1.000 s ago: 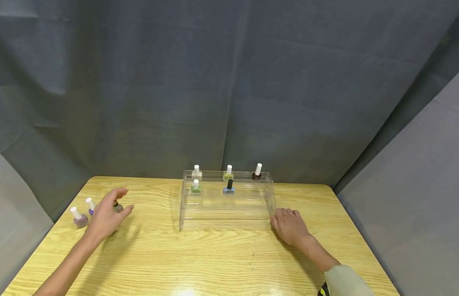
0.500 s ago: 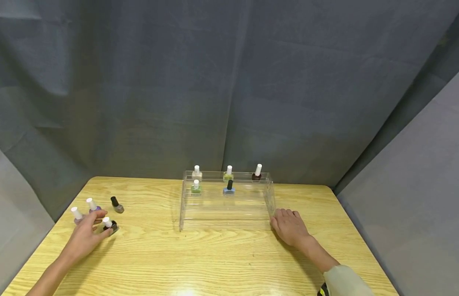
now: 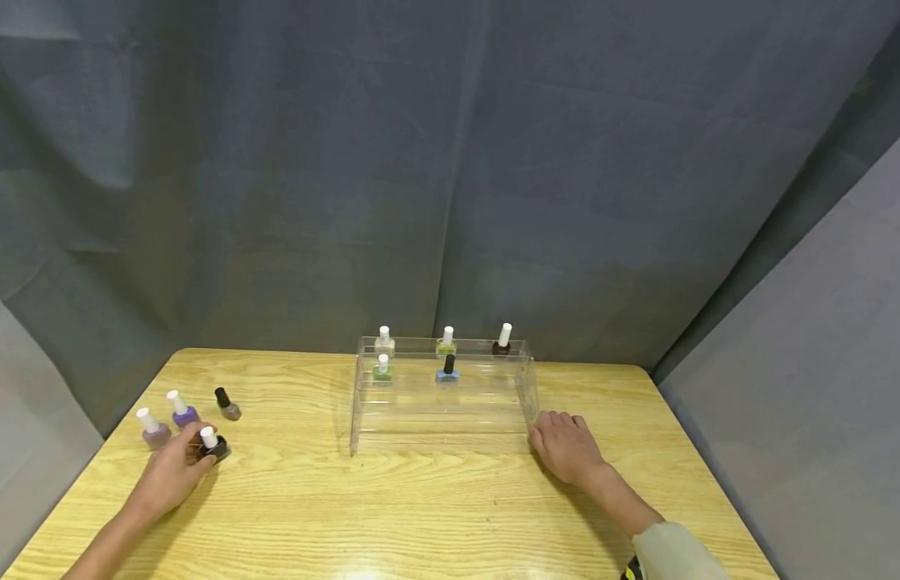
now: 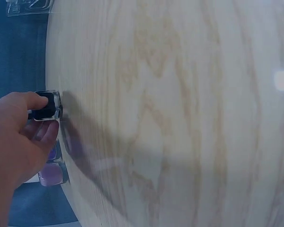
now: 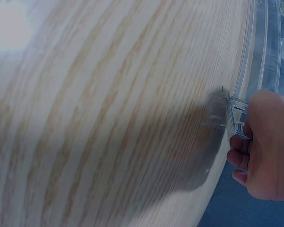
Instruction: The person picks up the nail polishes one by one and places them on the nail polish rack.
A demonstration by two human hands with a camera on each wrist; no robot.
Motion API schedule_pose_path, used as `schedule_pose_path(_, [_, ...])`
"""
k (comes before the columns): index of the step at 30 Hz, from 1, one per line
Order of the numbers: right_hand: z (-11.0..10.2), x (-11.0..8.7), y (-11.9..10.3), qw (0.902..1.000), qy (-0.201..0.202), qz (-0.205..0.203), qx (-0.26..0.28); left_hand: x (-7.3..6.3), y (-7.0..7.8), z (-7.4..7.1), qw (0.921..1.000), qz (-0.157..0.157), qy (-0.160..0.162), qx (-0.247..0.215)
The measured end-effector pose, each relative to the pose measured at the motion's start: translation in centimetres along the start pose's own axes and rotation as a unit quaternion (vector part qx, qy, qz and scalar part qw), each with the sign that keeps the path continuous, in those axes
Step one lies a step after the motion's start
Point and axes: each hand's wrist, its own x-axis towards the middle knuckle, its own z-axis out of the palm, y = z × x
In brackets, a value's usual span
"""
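Left hand [image 3: 168,474], loose around the black bottle [image 3: 217,450] half a second ago, now pinches it at worktop [image 3: 362,515] left, so it's secured, lift unclear; right hand [image 3: 568,449] stays at rack [image 3: 442,442], grip unclear.

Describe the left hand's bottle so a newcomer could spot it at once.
On the yellow wood-grain table, look left of the clear plastic stepped rack to the bare left hand. It pinches a small black glass bottle with a white cap. Its black body sets it apart from the lilac bottle and violet bottle; its cap, from the black-capped grey bottle.
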Motion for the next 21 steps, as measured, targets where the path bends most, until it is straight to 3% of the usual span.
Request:
schedule_pose_path(4, [0.0, -0.1, 0.0, 0.9999, 0.011, -0.006, 0.003, 0.2, 0.9, -0.3, 0.9994, -0.018, 0.010, -0.029])
schedule_pose_path(8, [0.1, -0.1, 0.0, 1.0000, 0.002, -0.001, -0.001, 1.1, 2.8, -0.5, 0.9979, -0.006, 0.022, -0.060])
schedule_pose_path(15, [-0.1, 0.0, 0.1, 0.9999, -0.013, 0.008, -0.003, 3.5, 7.7, -0.3, 0.9940, 0.034, 0.025, -0.100])
schedule_pose_path(21, [0.2, 0.0, 0.0, 1.0000, -0.004, 0.003, -0.003, 5.9, 12.6, 0.8, 0.9883, 0.043, -0.005, -0.147])
